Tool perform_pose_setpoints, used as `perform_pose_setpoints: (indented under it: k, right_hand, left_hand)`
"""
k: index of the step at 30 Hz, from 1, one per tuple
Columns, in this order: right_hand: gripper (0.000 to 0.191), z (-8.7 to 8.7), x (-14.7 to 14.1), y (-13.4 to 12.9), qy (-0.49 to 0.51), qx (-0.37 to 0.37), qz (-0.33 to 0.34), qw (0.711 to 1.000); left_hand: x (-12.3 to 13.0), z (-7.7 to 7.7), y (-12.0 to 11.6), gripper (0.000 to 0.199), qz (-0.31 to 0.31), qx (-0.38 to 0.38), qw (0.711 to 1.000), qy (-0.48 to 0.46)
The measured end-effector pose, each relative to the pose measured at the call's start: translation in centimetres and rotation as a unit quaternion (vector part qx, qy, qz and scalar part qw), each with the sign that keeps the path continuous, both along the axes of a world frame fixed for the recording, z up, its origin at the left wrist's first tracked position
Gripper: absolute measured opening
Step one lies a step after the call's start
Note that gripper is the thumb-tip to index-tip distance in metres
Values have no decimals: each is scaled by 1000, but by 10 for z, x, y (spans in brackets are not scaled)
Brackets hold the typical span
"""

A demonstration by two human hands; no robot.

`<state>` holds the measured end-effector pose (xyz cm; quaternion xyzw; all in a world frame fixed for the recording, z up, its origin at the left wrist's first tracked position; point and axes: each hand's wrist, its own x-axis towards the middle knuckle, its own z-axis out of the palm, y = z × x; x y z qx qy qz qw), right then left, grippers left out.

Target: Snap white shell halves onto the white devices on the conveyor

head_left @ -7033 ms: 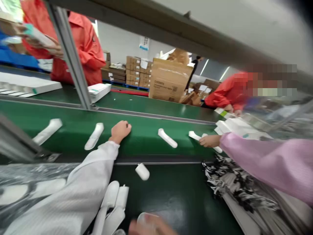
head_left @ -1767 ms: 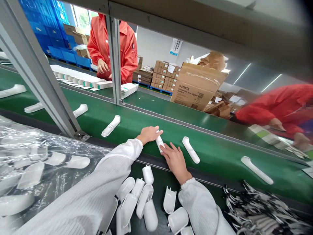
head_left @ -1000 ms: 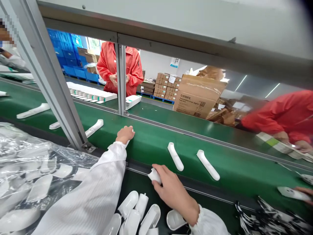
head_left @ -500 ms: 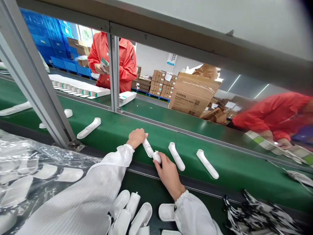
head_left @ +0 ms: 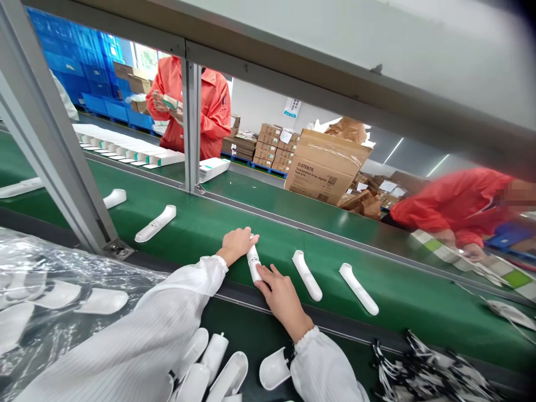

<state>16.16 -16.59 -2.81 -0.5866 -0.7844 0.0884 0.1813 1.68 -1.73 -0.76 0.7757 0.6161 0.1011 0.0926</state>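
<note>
Over the green belt, my left hand [head_left: 238, 245] grips the upper, head end of a slim white handheld device [head_left: 253, 260] with small dark markings on its face. At the lower end of that device is my right hand [head_left: 281, 295], its thumb and fingers closed around the tip. The small white cap is covered by my right fingers, so whether it is fitted cannot be made out. To the right lie two more white handheld devices, one nearer [head_left: 307, 276] and one farther [head_left: 359, 289]. Another device [head_left: 156, 223] rests to the left.
Loose white covers [head_left: 228, 375] lie below my sleeves, beside a plastic bag [head_left: 54, 312] of similar parts. A bundle of black-and-white wires [head_left: 422, 365] is at lower right. A metal post [head_left: 62, 128] and the frame rail [head_left: 335, 237] border the belt. Two people in red work beyond.
My right hand has brought the white cap up to the device's lower end, where it is now hidden. The device stands more upright. The view has shifted slightly.
</note>
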Motion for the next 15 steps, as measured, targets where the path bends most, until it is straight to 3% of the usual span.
perform_pose_setpoints:
  k: [4,8,11,13,15]
  right_hand:
    - [43,4,2,2,-41,-14,-47,998]
    - [44,28,5,-7,-14,7,-56,998]
    - [28,65,9,-28,90,-44,77,992]
    - [29,86,9,-45,107,-137,185,967]
    - [34,96,6,-59,67,-211,242,945]
  left_hand:
    - [5,9,-3,59,-87,-36,996,-8]
    - [-6,20,7,75,-70,-66,993,-64]
    - [-49,27,26,67,15,14,996,-88]
    - [-89,30,36,56,121,90,986,-69]
    - [-126,29,40,51,241,129,961,-44]
